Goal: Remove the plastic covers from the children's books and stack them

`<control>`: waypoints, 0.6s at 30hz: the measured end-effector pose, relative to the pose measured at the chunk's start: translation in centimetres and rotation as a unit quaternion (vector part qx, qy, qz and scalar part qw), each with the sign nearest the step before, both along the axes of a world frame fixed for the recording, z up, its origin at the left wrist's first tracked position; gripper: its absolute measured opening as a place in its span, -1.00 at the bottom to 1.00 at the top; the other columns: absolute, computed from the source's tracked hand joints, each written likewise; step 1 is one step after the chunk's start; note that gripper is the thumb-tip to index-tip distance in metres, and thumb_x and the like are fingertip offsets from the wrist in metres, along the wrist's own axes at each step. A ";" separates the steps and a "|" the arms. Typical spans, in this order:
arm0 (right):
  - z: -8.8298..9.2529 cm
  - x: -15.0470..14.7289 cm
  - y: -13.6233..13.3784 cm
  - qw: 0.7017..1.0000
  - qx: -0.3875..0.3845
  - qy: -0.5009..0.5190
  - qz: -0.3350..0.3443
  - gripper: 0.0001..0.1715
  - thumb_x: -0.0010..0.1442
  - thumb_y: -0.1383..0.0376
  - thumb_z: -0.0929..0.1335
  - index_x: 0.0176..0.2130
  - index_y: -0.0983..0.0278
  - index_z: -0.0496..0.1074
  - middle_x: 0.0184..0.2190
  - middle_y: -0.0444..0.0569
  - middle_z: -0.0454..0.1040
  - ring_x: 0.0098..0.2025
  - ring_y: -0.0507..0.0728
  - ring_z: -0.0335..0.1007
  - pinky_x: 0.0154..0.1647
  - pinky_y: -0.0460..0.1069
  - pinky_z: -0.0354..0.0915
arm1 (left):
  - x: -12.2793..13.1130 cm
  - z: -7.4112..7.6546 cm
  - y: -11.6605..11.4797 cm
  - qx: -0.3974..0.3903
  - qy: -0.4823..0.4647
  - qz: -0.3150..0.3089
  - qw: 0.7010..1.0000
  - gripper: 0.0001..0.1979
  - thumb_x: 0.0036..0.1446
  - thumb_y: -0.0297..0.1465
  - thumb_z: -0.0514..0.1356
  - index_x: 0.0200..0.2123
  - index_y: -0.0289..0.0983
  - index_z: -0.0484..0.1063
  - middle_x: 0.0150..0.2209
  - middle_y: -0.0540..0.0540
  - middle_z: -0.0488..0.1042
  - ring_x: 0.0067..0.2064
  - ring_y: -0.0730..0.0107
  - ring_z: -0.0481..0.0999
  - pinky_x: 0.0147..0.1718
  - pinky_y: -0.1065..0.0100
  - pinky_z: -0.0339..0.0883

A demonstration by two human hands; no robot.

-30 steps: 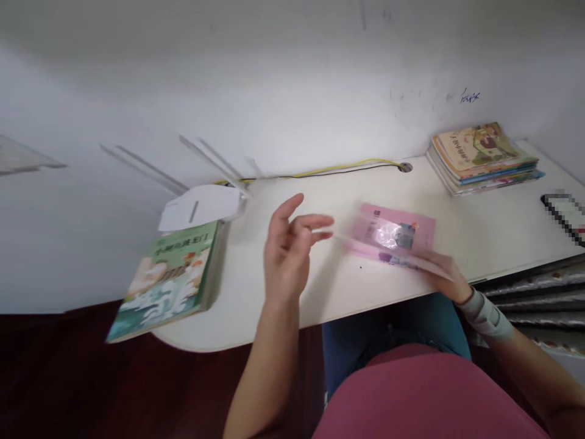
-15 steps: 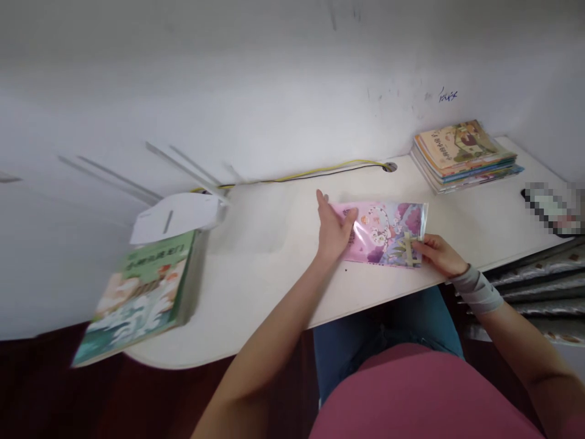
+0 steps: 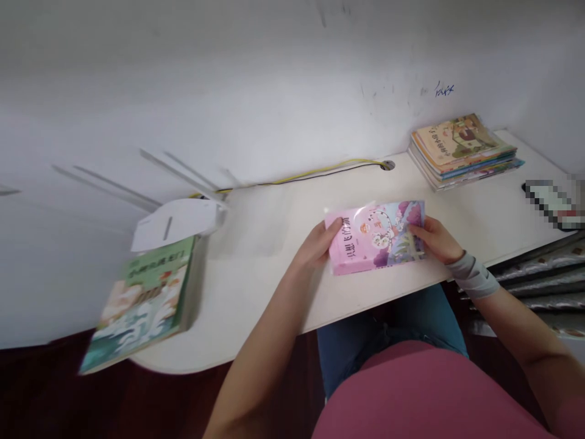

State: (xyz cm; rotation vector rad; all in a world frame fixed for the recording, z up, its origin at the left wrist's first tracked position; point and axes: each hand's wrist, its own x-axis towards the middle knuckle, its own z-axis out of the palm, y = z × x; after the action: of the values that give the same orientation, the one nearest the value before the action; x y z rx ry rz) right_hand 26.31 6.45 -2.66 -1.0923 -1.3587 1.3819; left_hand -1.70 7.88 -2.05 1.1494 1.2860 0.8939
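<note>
A thin pink picture book [image 3: 372,238] in a glossy clear cover is held tilted up above the white desk [image 3: 256,286], its front facing me. My left hand [image 3: 315,244] grips its left edge, thumb on the cover. My right hand [image 3: 434,239] grips its right edge, and a grey band wraps that wrist.
A green book [image 3: 141,305] lies at the desk's left end, partly over the edge, with a white router [image 3: 176,222] behind it. A stack of picture books [image 3: 464,151] sits at the back right. A yellow cable [image 3: 315,172] runs along the wall. A blurred-out object [image 3: 551,201] lies far right.
My left hand came from mid-air to the book's left edge. Both hands then lifted and tilted the pink book up off the desk toward me.
</note>
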 end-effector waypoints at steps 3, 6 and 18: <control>0.0 -0.1 1.6 1.000 0.005 -0.018 -0.022 -0.64 0.05 0.04 0.39 -0.28 0.27 0.45 -0.44 -0.17 0.47 -0.39 0.06 0.34 -0.33 -0.02 0.28 | 0.2 -0.2 -0.2 0.073 0.128 0.076 0.986 -0.18 0.00 -0.07 0.25 0.24 -0.27 0.06 0.09 -0.36 0.37 0.00 0.05 0.48 -0.10 0.05 0.43; 0.4 -0.5 4.0 0.999 0.000 -0.008 -0.043 -0.63 0.05 0.02 0.36 -0.44 0.29 0.42 -0.59 -0.21 0.36 -0.53 0.00 0.21 -0.47 -0.07 0.18 | 1.6 0.1 -0.9 0.197 0.296 0.142 0.924 -0.13 0.07 -0.10 0.20 0.32 -0.27 -0.13 0.29 -0.42 0.07 0.25 -0.05 0.19 0.11 -0.07 0.21; -0.3 -1.2 7.9 0.829 0.228 -0.497 -0.115 -0.61 0.09 0.44 0.25 -0.06 0.34 0.40 -0.13 0.19 0.44 -0.06 0.30 0.31 -0.05 0.19 0.22 | 4.7 -1.0 -1.9 0.237 0.614 -0.165 0.734 -0.30 0.25 0.00 -0.15 0.32 -0.28 -0.02 0.34 -0.24 -0.01 0.35 -0.02 -0.05 0.22 -0.15 -0.09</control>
State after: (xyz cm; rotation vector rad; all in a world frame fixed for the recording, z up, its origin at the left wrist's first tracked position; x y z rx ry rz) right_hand 25.08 14.37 -2.91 -1.6361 -2.0333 0.1818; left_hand 3.03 6.00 -3.02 2.5232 1.7853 0.0487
